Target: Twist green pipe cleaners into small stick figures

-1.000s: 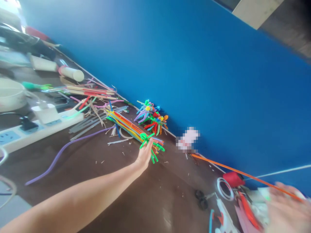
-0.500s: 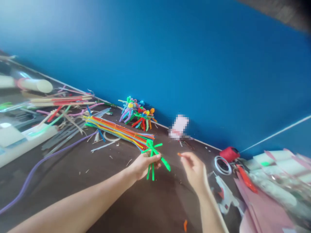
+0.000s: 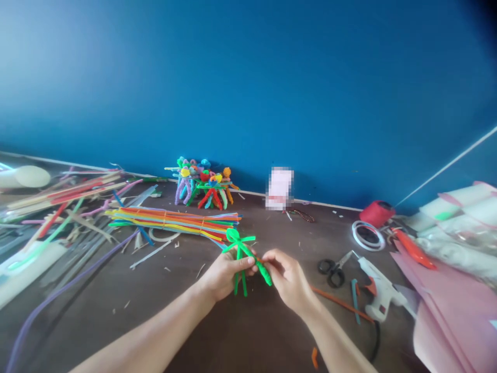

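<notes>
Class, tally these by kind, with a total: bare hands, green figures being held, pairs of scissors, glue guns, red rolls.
Left hand and right hand: 2
Green figure: 1
Scissors: 1
Glue gun: 1
Red roll: 1
Total: 6

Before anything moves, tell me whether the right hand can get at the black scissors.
Probably yes: the scissors lie open to view beyond the right hand, nothing covering them, though its fingers are busy at the green figure.

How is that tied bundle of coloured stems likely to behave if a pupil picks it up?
The bundle should probably lift as one, since thin ties cross it. It looks light for its size, being slender stems. Its uneven ends might splay or bend.
</notes>
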Available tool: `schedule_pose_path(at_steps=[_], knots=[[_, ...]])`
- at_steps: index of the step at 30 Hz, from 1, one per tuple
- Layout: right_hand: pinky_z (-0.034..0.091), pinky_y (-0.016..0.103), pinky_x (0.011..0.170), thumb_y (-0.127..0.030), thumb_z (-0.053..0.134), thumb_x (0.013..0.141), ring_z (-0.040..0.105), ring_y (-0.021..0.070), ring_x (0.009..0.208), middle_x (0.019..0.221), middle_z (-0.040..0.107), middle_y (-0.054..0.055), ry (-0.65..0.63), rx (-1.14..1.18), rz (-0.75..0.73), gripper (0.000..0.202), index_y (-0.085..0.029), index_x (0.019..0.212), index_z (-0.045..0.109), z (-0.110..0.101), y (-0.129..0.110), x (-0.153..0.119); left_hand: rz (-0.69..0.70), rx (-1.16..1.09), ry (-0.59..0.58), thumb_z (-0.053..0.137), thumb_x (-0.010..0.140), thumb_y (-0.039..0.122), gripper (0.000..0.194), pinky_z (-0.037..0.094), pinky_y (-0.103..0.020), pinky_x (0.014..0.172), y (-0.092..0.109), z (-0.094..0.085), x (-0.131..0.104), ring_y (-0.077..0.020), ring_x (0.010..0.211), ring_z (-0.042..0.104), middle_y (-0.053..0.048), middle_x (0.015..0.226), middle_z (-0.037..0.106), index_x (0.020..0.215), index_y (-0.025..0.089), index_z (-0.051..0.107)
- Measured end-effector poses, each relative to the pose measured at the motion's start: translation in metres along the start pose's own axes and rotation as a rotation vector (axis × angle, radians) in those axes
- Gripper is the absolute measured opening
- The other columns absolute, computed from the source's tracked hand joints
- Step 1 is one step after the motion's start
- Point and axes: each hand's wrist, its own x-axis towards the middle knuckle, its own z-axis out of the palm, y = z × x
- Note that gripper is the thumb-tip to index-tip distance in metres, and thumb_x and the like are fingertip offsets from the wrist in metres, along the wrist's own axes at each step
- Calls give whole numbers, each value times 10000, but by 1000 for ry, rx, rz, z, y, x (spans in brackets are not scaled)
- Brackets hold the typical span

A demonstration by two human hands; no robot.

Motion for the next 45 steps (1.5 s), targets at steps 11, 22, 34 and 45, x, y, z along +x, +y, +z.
schedule_pose_path(at_steps=[11,22,34,45], knots=[[435,217,591,-293,468,806,559,131,623,688,617,10,29,25,62,169,-171,763,576,1,6,1,25,9,26,742,551,199,218,459,-203,585,-1,1,2,-88,557,574,2,637,612,718,151,611],[447,255,700,-199,445,782,567,164,769,812,587,40,149,-403,-138,150,-206,783,595,-3,4,31,-206,299,-568,758,517,280,262,457,-250,562,12,-5,-15,-135,556,583,-52,678,637,699,118,663],[376,207,603,-237,446,797,595,141,716,794,671,21,-226,-813,-60,217,-213,836,658,44,-21,132,-9,-84,-795,760,504,266,238,448,-274,507,6,-26,2,-172,544,583,-44,584,601,627,123,616],[339,211,567,-255,443,808,568,143,742,843,614,27,-245,-995,-80,164,-216,825,601,48,-13,116,289,-485,108,639,679,164,78,488,-199,601,33,-37,26,-124,727,607,-24,770,631,726,147,579]])
